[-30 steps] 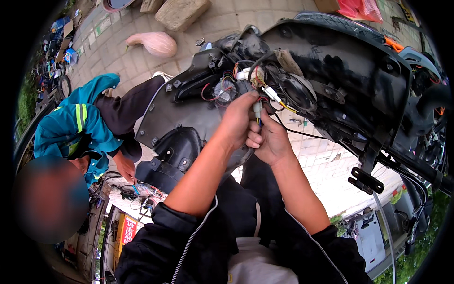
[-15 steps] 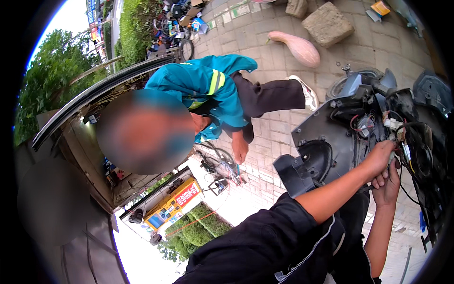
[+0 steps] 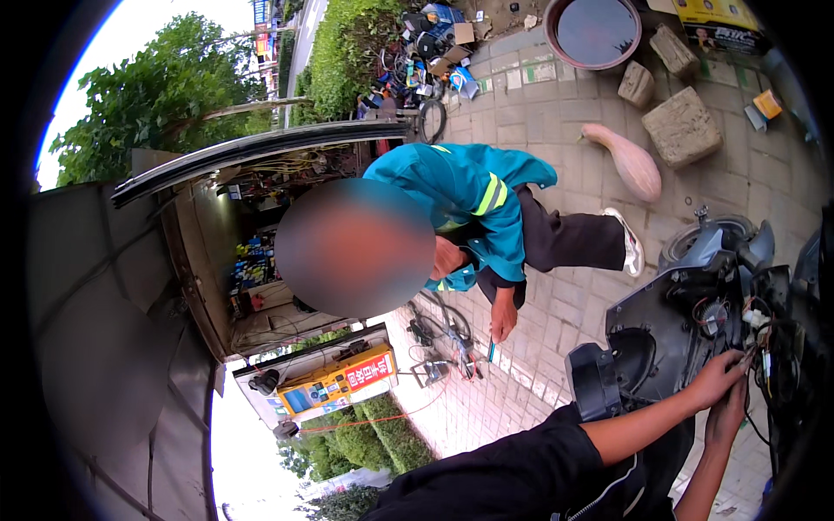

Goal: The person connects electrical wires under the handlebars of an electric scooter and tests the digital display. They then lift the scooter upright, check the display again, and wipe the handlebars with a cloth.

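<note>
In front of me, at the right, stands a partly dismantled scooter (image 3: 665, 304), its dark panels off-line and its wiring exposed. My left hand (image 3: 718, 380) is closed at a bundle of thin wires (image 3: 763, 347), beside a white plug connector (image 3: 756, 319). Just under it my right hand (image 3: 728, 415) closes on the same wires, its fingers partly covered by the left hand. What exactly lies between the fingertips is too small to make out. A round recess (image 3: 632, 359) shows in the nearest black panel.
A person in a teal jacket (image 3: 452, 187) bends close by, holding a thin bluish tool (image 3: 493, 352). A long pinkish gourd (image 3: 627, 162), stone blocks (image 3: 684, 127) and a water-filled basin (image 3: 549, 35) lie on the paving. A bicycle (image 3: 445, 334) stands behind the person.
My view has shifted, so the scene sits further right and lower, and the basin has come in at the top. Both hands stay together at the wires.
</note>
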Tool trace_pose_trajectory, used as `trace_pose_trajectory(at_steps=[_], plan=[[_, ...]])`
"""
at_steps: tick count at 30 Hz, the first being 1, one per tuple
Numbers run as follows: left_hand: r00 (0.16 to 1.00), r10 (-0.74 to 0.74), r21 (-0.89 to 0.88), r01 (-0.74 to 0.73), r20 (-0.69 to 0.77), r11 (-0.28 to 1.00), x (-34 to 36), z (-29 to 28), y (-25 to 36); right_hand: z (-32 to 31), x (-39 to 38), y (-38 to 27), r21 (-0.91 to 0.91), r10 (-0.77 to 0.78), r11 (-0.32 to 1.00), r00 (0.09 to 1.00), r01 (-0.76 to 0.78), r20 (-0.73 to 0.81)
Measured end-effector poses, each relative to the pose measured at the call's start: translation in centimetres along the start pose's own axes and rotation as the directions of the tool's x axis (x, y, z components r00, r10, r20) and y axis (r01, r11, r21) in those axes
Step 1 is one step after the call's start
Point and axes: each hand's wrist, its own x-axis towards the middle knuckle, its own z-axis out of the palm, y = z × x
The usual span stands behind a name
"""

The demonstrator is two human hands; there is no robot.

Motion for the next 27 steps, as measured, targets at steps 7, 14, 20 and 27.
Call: trace_pose_trajectory(at_steps=[7, 14, 20, 27], plan=[[0.989, 0.119, 0.339, -0.142, 0.088, 0.93, 0.8, -1.5, 1.7, -1.6, 1.2, -0.8, 0.104, 0.045, 0.991, 0.948, -0.082, 0.316], [0.81, 0.419, 0.707, -0.573, 0.411, 0.416, 1.1, -3.3, 1.2, 0.7, 2.5, 0.8, 0.232, 0.125, 0.96, 0.982, -0.157, 0.144], [0.934, 0.282, 0.507, -0.355, 0.218, 0.785, 0.5, -4.0, 4.1, 5.1, 2.1, 0.2, 0.302, -0.001, 0.952, 0.985, -0.051, 0.17], [0.99, -0.139, 0.259, 0.14, -0.024, 0.956, -0.1, -2.0, 5.2, 4.4, 2.6, 1.4, 0.276, 0.005, 0.961, 1.0, -0.006, 0.001]])
